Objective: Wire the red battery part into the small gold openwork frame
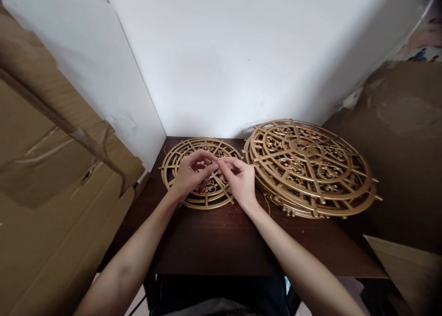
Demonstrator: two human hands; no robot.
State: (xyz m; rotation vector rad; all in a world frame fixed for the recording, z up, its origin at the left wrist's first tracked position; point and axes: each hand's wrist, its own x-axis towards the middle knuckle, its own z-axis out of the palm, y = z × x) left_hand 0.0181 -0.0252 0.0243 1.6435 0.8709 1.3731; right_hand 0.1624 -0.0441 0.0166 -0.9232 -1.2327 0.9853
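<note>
Gold openwork disc [212,185], flat on dark tabletop [214,238]; above it, left hand [188,173] and right hand [243,180] pinch one tiny part [214,162], presumably for fine control; stacked discs [312,152] rightward, likely saving space.

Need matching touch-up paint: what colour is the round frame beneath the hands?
The round frame is gold, seen best in the head view.

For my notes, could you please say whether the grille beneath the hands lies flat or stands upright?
Flat: the gold grille spreads its round rim across the dark table.
</note>
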